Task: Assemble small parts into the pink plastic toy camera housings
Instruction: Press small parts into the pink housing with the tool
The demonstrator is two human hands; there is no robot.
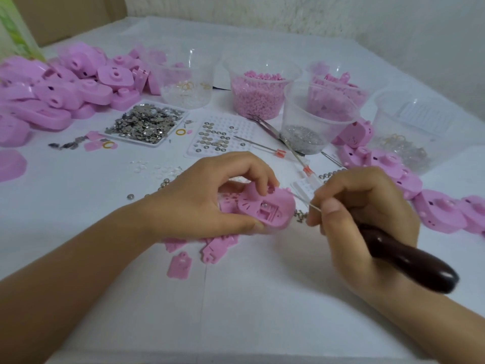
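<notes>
My left hand (210, 200) grips a pink toy camera housing (273, 208) at the table's centre, its open inner side facing up. Its fingertips press a small pink part (253, 193) onto the housing's top. My right hand (367, 219) is closed on a tool with a dark brown wooden handle (409, 261). The tool's thin metal tip (313, 207) lies just right of the housing, beside a small metal piece (299, 216). Flat pink plates (179, 265) lie under and in front of my left hand.
A heap of pink housings (65, 85) fills the far left; more (441, 208) lie at the right. A tray of metal bits (147, 122), a white grid tray (223, 137), clear cups of pink pellets (259, 90) and springs (309, 122), and tweezers (265, 124) stand behind.
</notes>
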